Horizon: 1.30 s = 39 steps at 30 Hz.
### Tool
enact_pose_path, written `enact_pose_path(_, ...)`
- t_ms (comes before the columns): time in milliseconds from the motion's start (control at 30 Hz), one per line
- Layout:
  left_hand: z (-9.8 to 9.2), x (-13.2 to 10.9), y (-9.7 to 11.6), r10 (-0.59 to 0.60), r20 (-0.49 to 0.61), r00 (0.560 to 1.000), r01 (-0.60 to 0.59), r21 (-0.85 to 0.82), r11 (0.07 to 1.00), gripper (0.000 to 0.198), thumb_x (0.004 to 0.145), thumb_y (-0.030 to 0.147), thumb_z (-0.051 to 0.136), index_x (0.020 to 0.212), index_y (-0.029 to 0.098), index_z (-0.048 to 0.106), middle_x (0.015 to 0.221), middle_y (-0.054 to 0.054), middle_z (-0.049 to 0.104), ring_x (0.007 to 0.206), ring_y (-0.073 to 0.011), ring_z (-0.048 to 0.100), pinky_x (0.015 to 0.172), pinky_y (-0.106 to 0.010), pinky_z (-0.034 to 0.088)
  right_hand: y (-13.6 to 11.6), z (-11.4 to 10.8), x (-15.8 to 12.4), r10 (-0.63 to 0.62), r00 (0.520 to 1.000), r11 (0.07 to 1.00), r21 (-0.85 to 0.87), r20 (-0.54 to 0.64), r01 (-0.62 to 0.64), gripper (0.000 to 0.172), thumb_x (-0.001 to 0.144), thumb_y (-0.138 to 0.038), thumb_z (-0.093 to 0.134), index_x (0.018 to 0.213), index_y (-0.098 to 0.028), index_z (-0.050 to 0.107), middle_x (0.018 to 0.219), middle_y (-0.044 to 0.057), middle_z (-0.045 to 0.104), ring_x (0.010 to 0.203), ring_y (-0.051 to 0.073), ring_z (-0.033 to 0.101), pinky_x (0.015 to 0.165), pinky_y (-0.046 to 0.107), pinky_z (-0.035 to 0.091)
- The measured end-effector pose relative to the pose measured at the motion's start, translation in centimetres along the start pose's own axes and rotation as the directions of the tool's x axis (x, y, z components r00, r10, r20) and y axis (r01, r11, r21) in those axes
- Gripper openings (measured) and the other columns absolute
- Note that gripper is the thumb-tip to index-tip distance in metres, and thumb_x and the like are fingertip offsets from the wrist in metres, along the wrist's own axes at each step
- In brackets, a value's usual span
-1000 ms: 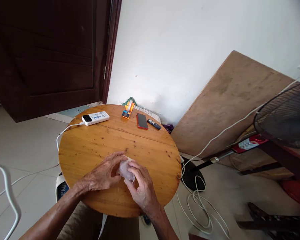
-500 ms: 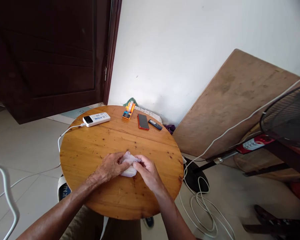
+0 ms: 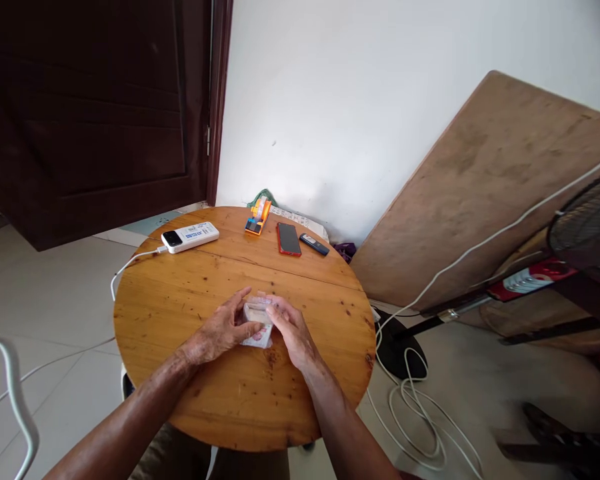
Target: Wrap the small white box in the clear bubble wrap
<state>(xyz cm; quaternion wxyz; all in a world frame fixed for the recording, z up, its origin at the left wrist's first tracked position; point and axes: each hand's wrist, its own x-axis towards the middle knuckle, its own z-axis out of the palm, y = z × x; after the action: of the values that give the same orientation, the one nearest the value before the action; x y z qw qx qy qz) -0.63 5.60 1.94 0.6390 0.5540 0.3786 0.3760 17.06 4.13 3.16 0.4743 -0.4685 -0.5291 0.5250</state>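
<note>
A small whitish packet in clear, crinkled plastic (image 3: 257, 339) lies near the middle of the round wooden table, with faint reddish print on its near part. From the left side, my left hand (image 3: 225, 331) holds it, the thumb lying across its face and the fingers along its far left edge. My right hand (image 3: 291, 329) grips the right edge, thumb and fingers bent close to the plastic. Its contents are hard to make out, and the fingers cover part of both sides.
On the wooden table (image 3: 180, 280), a white power-bank-like device (image 3: 193, 237) with a cable lies back left. An orange tape dispenser (image 3: 258, 217), a red-edged phone (image 3: 289, 239) and a dark handheld device (image 3: 314, 244) lie at the back. A standing fan (image 3: 587, 227) and coiled white cable (image 3: 420, 427) are right.
The bunched plastic on the packet has been spread flatter, showing its face and reddish print. My left fingers have straightened. The view has shifted slightly.
</note>
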Motion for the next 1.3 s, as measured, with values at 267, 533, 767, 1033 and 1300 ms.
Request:
enact_pose_path(267,-0.1,0.3,-0.5,0.011,-0.007,1.000,-0.012,-0.082,0.997,0.103,0.071,0.048,0.078,0.151,0.011,0.024,0.124,-0.017,0.064,0.115,-0.0308,0.060,0.097,-0.044,0.047,1.7,0.3,-0.4,-0.111,0.991,0.982,-0.161,-0.081,0.097,0.049,0.084,-0.049,0.063,0.125,-0.022,0.060,0.122,0.009,0.068,0.106,0.026,0.065,0.089,0.038,0.054)
enact_pose_path(533,-0.3,0.6,-0.7,0.035,0.047,0.998,-0.030,-0.102,0.994,0.106,0.070,0.046,0.080,0.153,0.015,0.020,0.114,-0.013,0.068,0.106,-0.0269,0.063,0.092,-0.041,0.049,0.9,0.5,0.1,-0.087,0.987,0.996,0.014,-0.138,0.090,0.048,0.082,-0.052,0.067,0.117,-0.020,0.064,0.108,0.009,0.073,0.099,0.026,0.069,0.088,0.039,0.054)
enact_pose_path(767,-0.1,0.4,0.0,0.025,0.096,0.995,-0.004,-0.206,0.979,0.111,0.066,0.043,0.084,0.153,0.018,0.019,0.125,-0.013,0.063,0.113,-0.0263,0.059,0.099,-0.041,0.043,-0.9,0.5,1.3,-0.017,0.990,0.994,0.100,-0.139,0.031,0.041,0.070,-0.042,0.077,0.104,-0.022,0.068,0.094,0.005,0.075,0.089,0.023,0.070,0.083,0.036,0.054)
enact_pose_path(1033,-0.1,0.2,0.3,0.041,0.123,0.992,-0.009,-0.256,0.967,0.106,0.068,0.042,0.083,0.153,0.021,0.022,0.129,-0.013,0.061,0.115,-0.0262,0.058,0.099,-0.041,0.042,-2.8,1.1,2.6,-0.011,0.986,0.995,0.099,-0.168,0.028,0.037,0.065,-0.028,0.076,0.100,-0.021,0.065,0.074,-0.001,0.070,0.068,0.016,0.066,0.069,0.029,0.052)
enact_pose_path(1300,-0.1,0.5,-0.2,0.069,0.092,0.993,-0.048,-0.216,0.975,0.102,0.069,0.044,0.081,0.151,0.019,0.026,0.120,-0.011,0.064,0.106,-0.0228,0.060,0.093,-0.036,0.045,-2.5,1.7,1.2,-0.218,0.961,0.968,-0.162,-0.168,0.192,0.021,0.075,-0.027,0.067,0.095,-0.020,0.067,0.082,0.002,0.072,0.077,0.018,0.068,0.076,0.031,0.054)
